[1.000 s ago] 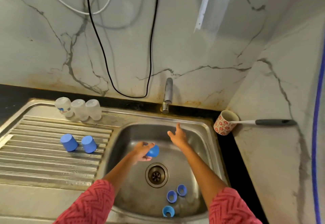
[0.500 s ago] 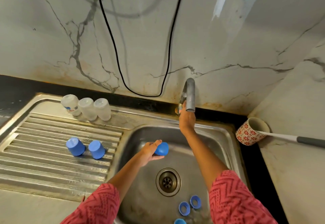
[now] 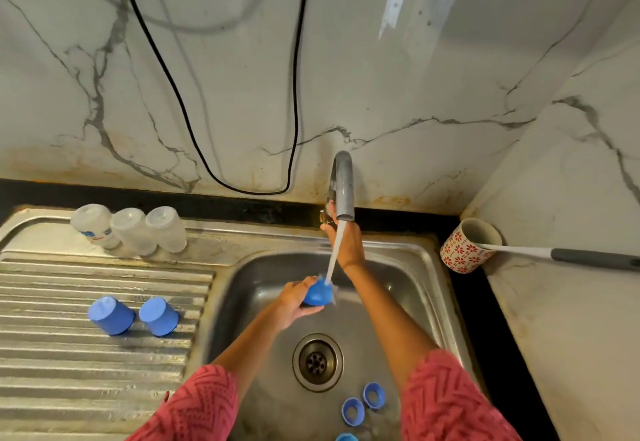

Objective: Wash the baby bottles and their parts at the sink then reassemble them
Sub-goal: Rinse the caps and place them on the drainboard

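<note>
Rinsing goes on: the left hand (image 3: 294, 298) grips a blue cap (image 3: 318, 293) under the tap (image 3: 343, 187) stream, over the sink (image 3: 429, 288). Whether the right hand (image 3: 346, 243) grips the tap handle, I cannot tell. Cap seems light, stiff, slippery when wet; hold its sides.

Both forearms cross the sink basin (image 3: 412, 288), and the water stream (image 3: 335, 253) off the tap (image 3: 343, 187) cuts the back half. The left hand (image 3: 294, 298) with its blue cap (image 3: 317, 293) sits right under that stream; the right hand (image 3: 346, 243) blocks the tap base. Open steel shows around the drain (image 3: 318, 361). Three blue rings (image 3: 363, 406) crowd the near corner. On the drainboard (image 3: 52, 371), two blue caps (image 3: 133, 316) and three bottles (image 3: 130, 229) stand along the back, with bare ribs nearer the camera
</note>
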